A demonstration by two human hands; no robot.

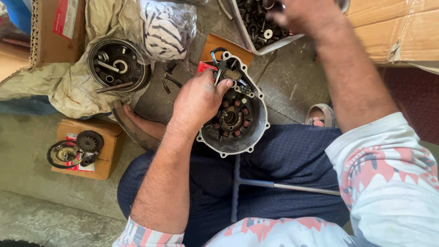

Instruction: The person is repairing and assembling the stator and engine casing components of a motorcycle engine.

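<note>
So, left to right: small gears sit on a cardboard box on the floor, a round clutch-type drum lies on a rag. My left hand is curled around the rim of the grey engine cover resting on my lap, thumb pressing near the wiring. My right hand is dipping into the tray of bolts; too blurry to tell its grip. Worry: the cover could slide off my knee since only one hand steadies it.
</note>
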